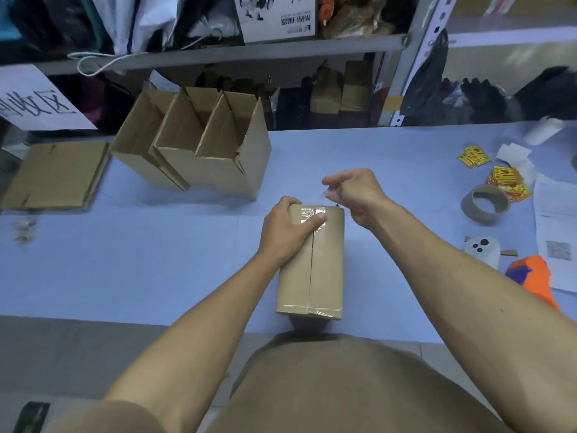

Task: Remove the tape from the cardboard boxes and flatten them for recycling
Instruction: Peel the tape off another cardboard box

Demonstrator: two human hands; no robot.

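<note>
Box closed, clear tape crossing its seam.

Grey metal shelving behind a blue table.

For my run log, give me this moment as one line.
step: peeling tape | left hand: holds sealed box at far end | right hand: pinches clear tape above box | open boxes: waiting
</note>
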